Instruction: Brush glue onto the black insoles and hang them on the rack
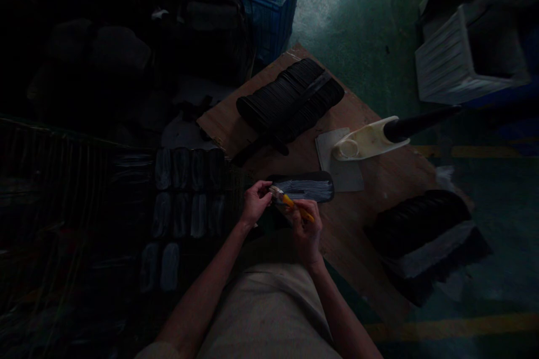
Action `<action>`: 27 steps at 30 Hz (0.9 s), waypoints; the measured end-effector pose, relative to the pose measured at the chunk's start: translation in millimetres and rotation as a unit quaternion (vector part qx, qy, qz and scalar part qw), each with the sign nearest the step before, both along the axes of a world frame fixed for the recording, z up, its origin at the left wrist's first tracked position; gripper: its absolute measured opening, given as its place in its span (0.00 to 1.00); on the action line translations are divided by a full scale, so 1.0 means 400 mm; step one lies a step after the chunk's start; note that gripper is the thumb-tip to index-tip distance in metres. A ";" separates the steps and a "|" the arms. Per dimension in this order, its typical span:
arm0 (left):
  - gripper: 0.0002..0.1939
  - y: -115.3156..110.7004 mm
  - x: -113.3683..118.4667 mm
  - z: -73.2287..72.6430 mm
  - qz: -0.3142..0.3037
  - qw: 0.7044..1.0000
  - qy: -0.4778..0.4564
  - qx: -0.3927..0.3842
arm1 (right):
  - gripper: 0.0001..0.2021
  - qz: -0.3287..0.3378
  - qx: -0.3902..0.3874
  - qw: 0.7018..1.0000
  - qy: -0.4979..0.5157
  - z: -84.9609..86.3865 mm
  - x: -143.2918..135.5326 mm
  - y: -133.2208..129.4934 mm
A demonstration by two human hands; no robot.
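Observation:
My right hand [306, 230] is closed around a brush [300, 212] with a yellow handle, its bristle end pointing left. The bristles touch the left end of a black oblong piece [328, 186] with rounded ends, which has whitish streaks along its upper face. At that same end my left hand [256, 202] pinches the piece's edge between thumb and fingers. Beyond it, a cream plastic holder [366, 139] sits partly on a pale sheet [347, 176], with a black tapering thing [421, 123] sticking out of its right end.
A wooden board [261, 87] carries a strapped stack of black pieces [295, 95] and another black bundle [421, 230] at right. Whitish-coated pieces [181, 216] lie in rows at left. A blue crate [269, 11] and a grey crate [446, 61] stand beyond.

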State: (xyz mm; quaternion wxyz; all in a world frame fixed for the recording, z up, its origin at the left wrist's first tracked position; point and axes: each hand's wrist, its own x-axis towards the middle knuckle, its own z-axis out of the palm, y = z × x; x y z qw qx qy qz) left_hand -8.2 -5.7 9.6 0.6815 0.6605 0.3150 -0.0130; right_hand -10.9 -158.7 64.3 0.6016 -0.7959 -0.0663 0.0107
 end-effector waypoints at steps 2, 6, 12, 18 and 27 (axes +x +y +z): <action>0.17 0.000 0.001 0.001 -0.002 1.000 0.007 -0.017 | 0.06 -0.016 0.004 1.000 0.019 -0.011 0.002 -0.014; 0.16 -0.004 0.001 0.000 0.022 0.999 0.019 -0.024 | 0.07 0.011 0.030 0.996 0.083 -0.017 0.011 -0.051; 0.14 -0.005 0.002 0.002 0.024 1.000 0.016 0.002 | 0.06 -0.024 0.007 0.999 0.038 -0.009 0.046 -0.089; 0.15 -0.001 -0.002 -0.004 0.001 0.999 0.006 0.041 | 0.06 -0.076 -0.080 0.991 -0.077 -0.017 0.090 -0.150; 0.13 -0.009 -0.003 -0.015 0.014 0.998 0.007 0.066 | 0.06 -0.111 -0.150 0.972 -0.140 -0.023 0.094 -0.203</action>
